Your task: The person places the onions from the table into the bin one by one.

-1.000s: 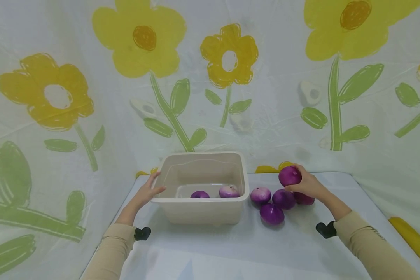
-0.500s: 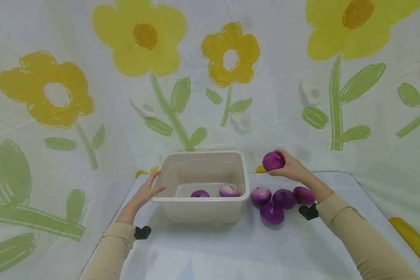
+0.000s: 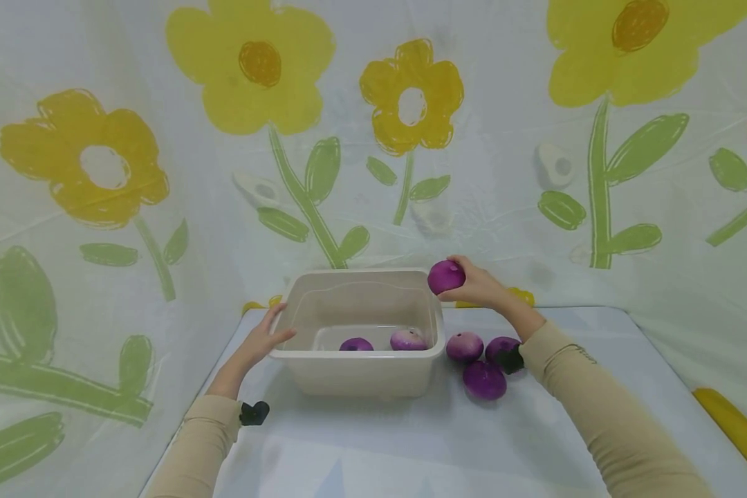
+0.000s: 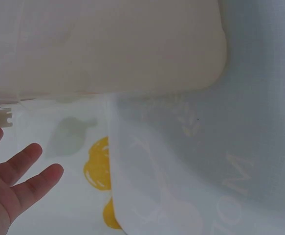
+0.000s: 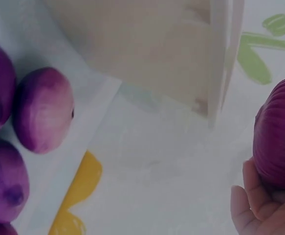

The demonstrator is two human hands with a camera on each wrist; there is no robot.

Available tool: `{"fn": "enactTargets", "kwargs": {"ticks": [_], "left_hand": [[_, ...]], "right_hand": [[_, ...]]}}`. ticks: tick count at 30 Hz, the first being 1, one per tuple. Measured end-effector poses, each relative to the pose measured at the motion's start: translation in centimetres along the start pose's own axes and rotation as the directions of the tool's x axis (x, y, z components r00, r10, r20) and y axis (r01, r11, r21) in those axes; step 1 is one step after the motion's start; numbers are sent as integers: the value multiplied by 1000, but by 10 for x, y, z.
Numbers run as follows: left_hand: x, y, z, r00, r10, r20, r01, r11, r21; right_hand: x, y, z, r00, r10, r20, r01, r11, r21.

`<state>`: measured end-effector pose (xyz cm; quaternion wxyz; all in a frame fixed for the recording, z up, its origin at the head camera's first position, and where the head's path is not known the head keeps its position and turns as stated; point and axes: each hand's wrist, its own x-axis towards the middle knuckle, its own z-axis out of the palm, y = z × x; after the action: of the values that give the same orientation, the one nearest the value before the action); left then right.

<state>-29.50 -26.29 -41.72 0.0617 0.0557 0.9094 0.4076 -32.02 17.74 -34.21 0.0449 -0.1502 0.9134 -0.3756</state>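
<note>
My right hand (image 3: 477,285) grips a purple-red onion (image 3: 446,277), held up at the right rim of a beige plastic bin (image 3: 357,377). In the right wrist view the ribbed onion (image 5: 281,132) sits in the fingers, partly cut off by the frame edge. My left hand (image 3: 266,337) rests at the bin's left rim, thumb over the edge. The left wrist view shows its fingers (image 4: 39,186) spread and straight beside the bin wall. Inside the bin lie a dark onion (image 3: 356,344) and a paler onion (image 3: 407,339).
Right of the bin, a pale onion (image 3: 464,346), a dark onion (image 3: 484,380) and another onion (image 3: 499,348) sit close together on the pale table (image 3: 348,443). The right wrist strap and sleeve cover part of that area. A flower-printed cloth (image 3: 492,207) hangs behind.
My right hand has lifted the onion from the group and carried it left and up to the bin's right rim. The left hand and the bin have stayed put.
</note>
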Motion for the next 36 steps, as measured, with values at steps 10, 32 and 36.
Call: {"fn": "enactTargets", "kwargs": {"ticks": [10, 32, 36], "left_hand": [[0, 1, 0, 1000, -5, -5, 5, 1000, -7], [0, 0, 1, 1000, -8, -12, 8, 1000, -2], [0, 1, 1, 1000, -4, -9, 4, 1000, -12]], "right_hand": [[15, -33, 24, 995, -92, 31, 92, 996, 13], [36, -77, 57, 983, -167, 83, 167, 986, -4], [37, -83, 57, 981, -174, 83, 175, 985, 6]]}}
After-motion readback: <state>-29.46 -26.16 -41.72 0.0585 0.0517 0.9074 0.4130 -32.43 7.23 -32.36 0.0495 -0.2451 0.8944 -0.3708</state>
